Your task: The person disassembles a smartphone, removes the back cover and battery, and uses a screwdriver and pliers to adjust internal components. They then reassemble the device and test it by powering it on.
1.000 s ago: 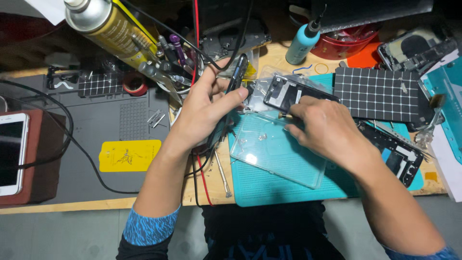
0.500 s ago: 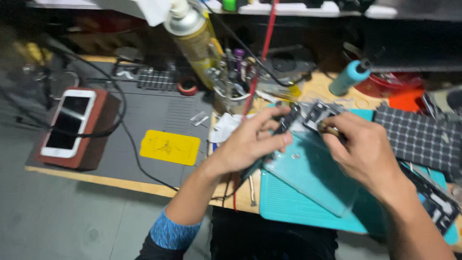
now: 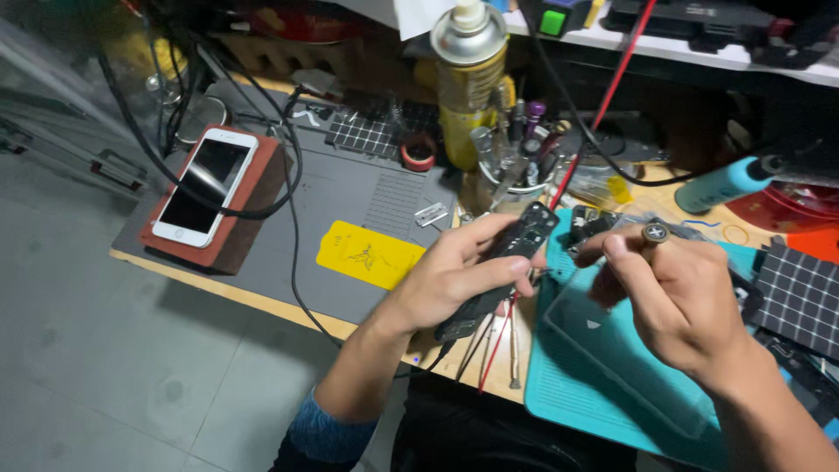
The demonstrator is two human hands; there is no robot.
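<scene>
Both hands lifted off the teal mat (image 3: 559, 393). Left hand (image 3: 454, 275) wraps the phone (image 3: 502, 267); right hand (image 3: 682, 297) maybe pinches a tiny part, which could drop.

Open room lies on the grey mat (image 3: 350, 188) between the white phone (image 3: 205, 185) and the yellow pad (image 3: 369, 255). Behind, the spray can (image 3: 470, 83), tool cup (image 3: 511, 179) and hanging cables (image 3: 262, 166) block passage.
</scene>
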